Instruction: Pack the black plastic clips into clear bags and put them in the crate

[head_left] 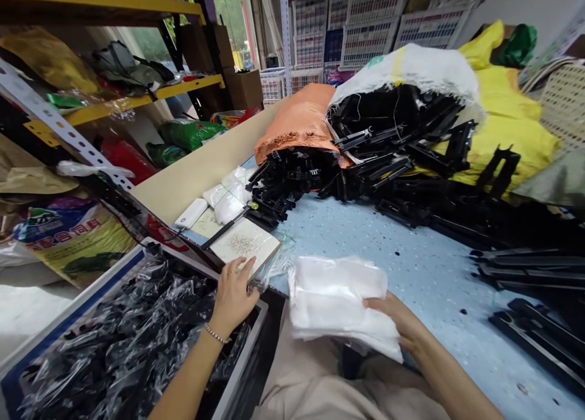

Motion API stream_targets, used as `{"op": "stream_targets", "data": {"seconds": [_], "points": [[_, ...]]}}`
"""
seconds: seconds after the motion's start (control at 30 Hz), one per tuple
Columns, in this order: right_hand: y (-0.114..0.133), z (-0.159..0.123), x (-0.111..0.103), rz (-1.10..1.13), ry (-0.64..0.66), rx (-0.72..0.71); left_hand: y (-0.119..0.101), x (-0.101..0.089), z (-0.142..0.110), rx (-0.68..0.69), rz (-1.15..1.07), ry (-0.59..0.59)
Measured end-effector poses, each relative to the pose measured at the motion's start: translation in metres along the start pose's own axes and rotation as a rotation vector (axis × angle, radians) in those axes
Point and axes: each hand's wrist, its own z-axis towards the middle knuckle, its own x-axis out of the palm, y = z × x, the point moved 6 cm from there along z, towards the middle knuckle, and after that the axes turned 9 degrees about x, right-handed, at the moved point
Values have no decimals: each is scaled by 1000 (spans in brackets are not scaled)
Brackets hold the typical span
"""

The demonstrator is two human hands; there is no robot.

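Observation:
My left hand (234, 293) reaches over the crate's corner to a flat white tray (244, 244) holding a small heap of tiny metal parts; its fingertips touch the tray's near edge, fingers curled loosely together. My right hand (398, 324) grips a stack of clear white plastic bags (338, 301) from underneath, at the near edge of the blue speckled table (411, 267). A black rod (225, 228) lies across the tray's far corner.
A crate (137, 341) of bagged black parts stands at my left. Sacks (301, 121) spilling black plastic pieces (393, 145) fill the table's back. More long black parts (530, 267) lie at the right. A white phone-like block (191, 213) and small bags (228, 197) sit beyond the tray. Shelving stands left.

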Motion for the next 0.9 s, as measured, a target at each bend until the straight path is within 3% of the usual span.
{"op": "stream_targets", "data": {"seconds": [0.07,0.2,0.47,0.57,0.63,0.7,0.8,0.9], "points": [[4,1,-15,-7,-64,-11,0,2,7,134,256,14],[6,0,-29,22,-106,-7,-4,24,9,224,378,130],[5,-3,-28,117,-143,-6,-19,41,19,247,344,105],[5,-1,-32,135,-173,-10,-20,39,26,222,159,41],[5,-1,-35,141,-189,-18,-22,35,24,164,-102,50],[6,-2,-38,144,-203,-32,-24,33,13,56,-390,164],[7,-4,-42,153,-221,-41,-22,30,-26,-156,-639,445],[7,-3,-44,154,-210,-34,-2,27,-76,-405,-693,552]]}}
